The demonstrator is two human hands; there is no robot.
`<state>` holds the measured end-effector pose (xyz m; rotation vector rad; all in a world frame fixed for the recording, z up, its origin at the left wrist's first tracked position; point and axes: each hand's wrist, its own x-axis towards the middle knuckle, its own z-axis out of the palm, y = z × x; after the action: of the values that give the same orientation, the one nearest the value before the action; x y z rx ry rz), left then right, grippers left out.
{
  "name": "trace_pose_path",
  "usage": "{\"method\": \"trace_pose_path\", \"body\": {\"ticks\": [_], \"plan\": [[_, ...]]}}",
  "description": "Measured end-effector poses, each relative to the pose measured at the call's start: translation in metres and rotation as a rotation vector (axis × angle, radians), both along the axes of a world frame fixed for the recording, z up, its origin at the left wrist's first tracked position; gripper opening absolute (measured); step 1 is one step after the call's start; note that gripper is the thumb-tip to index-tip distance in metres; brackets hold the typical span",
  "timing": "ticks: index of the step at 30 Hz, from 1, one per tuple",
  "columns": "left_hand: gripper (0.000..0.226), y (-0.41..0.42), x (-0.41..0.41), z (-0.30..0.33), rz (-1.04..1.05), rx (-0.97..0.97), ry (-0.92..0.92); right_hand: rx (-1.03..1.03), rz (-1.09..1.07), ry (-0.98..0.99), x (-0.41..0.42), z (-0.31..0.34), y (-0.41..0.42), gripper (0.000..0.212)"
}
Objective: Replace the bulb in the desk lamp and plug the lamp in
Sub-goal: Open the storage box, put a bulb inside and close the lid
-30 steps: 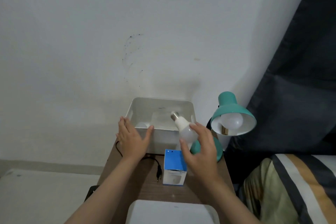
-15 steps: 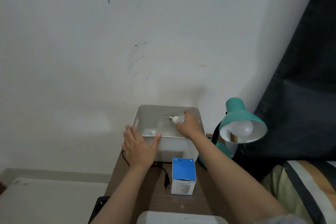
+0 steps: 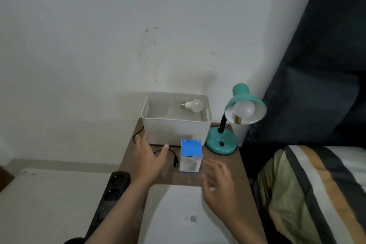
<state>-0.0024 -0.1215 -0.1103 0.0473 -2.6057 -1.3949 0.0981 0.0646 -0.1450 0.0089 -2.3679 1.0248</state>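
A teal desk lamp stands at the table's back right with a white bulb in its shade. Another white bulb lies inside the white bin at the back of the table. A blue and white bulb box stands upright in front of the bin. The lamp's black cord and plug lie left of the box. My left hand hovers open left of the plug. My right hand hovers open just right of and below the box. Neither hand holds anything.
A black power strip hangs at the brown table's left edge. A white flat object lies at the near edge. A striped bed cover and a dark curtain are on the right. The wall is close behind.
My right hand let go of the bulb inside the bin and drew back to the box. My left hand left the bin's rim and moved toward me.
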Motion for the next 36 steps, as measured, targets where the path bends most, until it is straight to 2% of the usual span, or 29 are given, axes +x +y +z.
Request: {"method": "trace_pose_path", "body": {"ticks": [2, 6, 10, 14, 19, 26, 32, 36], "plan": [[0.07, -0.008, 0.042, -0.02, -0.024, -0.011, -0.099, -0.006, -0.082, -0.118, 0.038, -0.022, 0.005, 0.034], [0.056, -0.025, 0.11, -0.061, -0.014, -0.172, -0.217, 0.031, -0.213, -0.424, 0.096, -0.055, 0.013, 0.048], [0.06, -0.028, 0.15, -0.076, -0.008, -0.244, -0.331, 0.085, -0.236, -0.619, 0.125, -0.065, 0.01, 0.07], [0.067, -0.023, 0.168, -0.079, -0.083, -0.25, -0.331, 0.145, -0.203, -0.705, 0.13, -0.057, 0.002, 0.066], [0.069, -0.026, 0.18, -0.075, -0.112, -0.178, -0.27, 0.048, -0.182, -0.661, 0.137, -0.046, -0.004, 0.067], [0.077, -0.042, 0.177, -0.048, -0.089, -0.161, -0.113, 0.119, -0.17, -0.526, 0.136, -0.02, -0.017, 0.067], [0.079, -0.05, 0.13, 0.002, -0.093, -0.145, 0.004, 0.207, -0.168, -0.338, 0.081, 0.027, -0.015, 0.065], [0.075, -0.053, 0.083, 0.029, -0.057, -0.123, 0.062, 0.241, -0.153, -0.288, 0.026, 0.056, -0.014, 0.063]]}}
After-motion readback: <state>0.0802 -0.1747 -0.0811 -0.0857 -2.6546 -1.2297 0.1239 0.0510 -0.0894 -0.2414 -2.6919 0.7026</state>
